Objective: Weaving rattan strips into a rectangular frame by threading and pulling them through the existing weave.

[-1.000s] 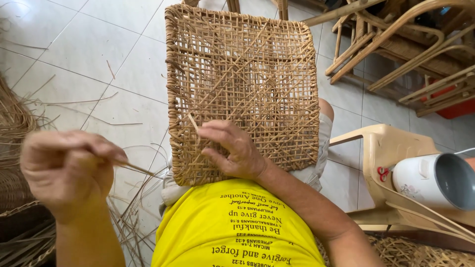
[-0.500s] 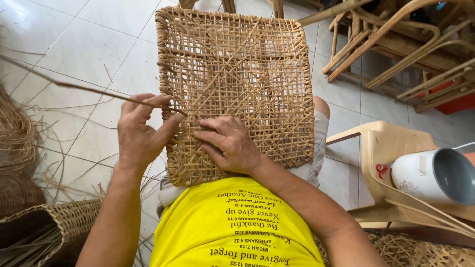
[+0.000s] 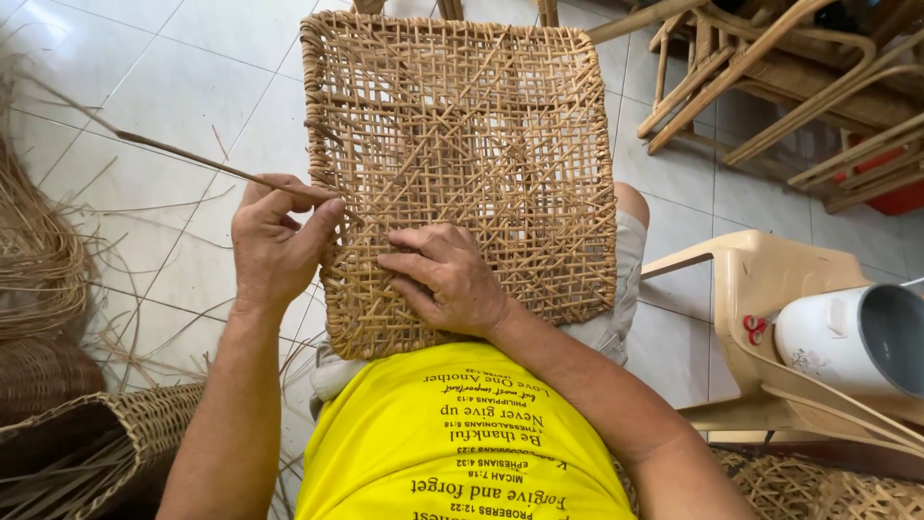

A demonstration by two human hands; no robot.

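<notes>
Partly cropped woven panel (image 3: 462, 164), left hand (image 3: 274, 246) gripping strand (image 3: 192, 162), end off-frame

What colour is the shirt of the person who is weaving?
Bright yellow shirt with dark print, seen in the head view.

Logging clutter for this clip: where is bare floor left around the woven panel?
Bare tiles lie left of the woven cane panel, above the left hand. Crowded: rattan strands far left, wooden chair frames upper right.
</notes>
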